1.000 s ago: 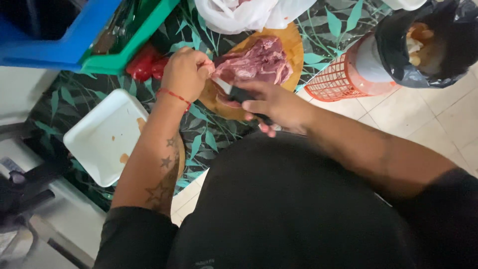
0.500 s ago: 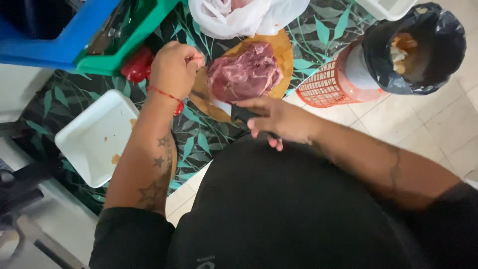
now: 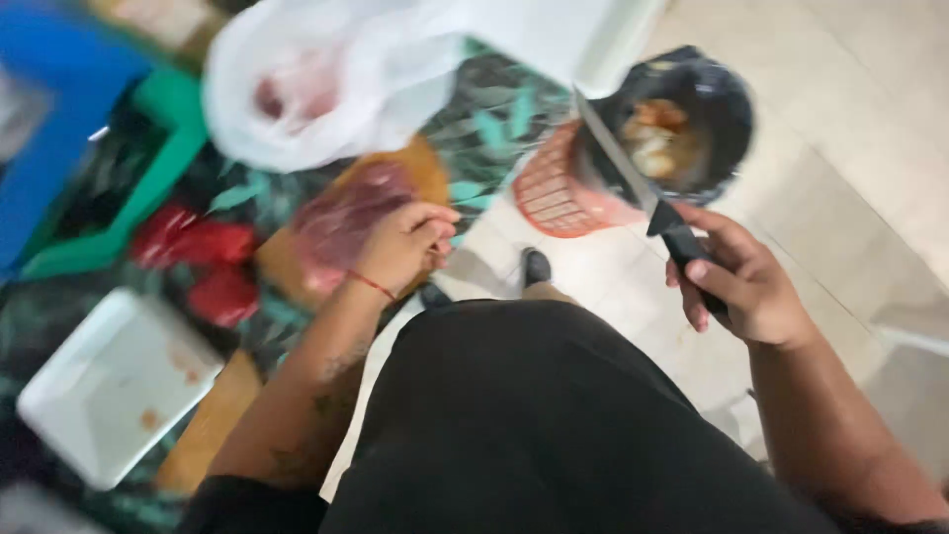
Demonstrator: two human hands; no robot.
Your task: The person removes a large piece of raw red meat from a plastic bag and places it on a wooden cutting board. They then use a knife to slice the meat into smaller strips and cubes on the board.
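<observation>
Right hand (image 3: 743, 289) is seen closed around the black handle of one knife (image 3: 633, 180), fingers wrapped tight, the thumb laid along the top. The blade is pointed up and away, held out over the floor, well apart from the table and in front of one bin (image 3: 682, 124) lined with a black bag. One orange basket (image 3: 554, 188) is seen just beside that bin.

Left hand (image 3: 403, 242) is curled, fingers bent under, and is rested on one piece of raw meat (image 3: 346, 218); whether the meat is pinched or only pressed cannot be told through the blur. The meat is laid on one wooden board (image 3: 420, 168) on the leaf-patterned table (image 3: 494, 109). A red thread is worn at the left wrist.

One white plastic bag (image 3: 326, 79) is seen behind the board, something pink showing through it. Red packets (image 3: 198, 247) lie left of the board; two or three can be made out, the count uncertain. One white tray (image 3: 114, 386), stained, is set near the table edge. One green crate (image 3: 158, 158) and one blue crate (image 3: 59, 119) are stacked at the far left.
</observation>
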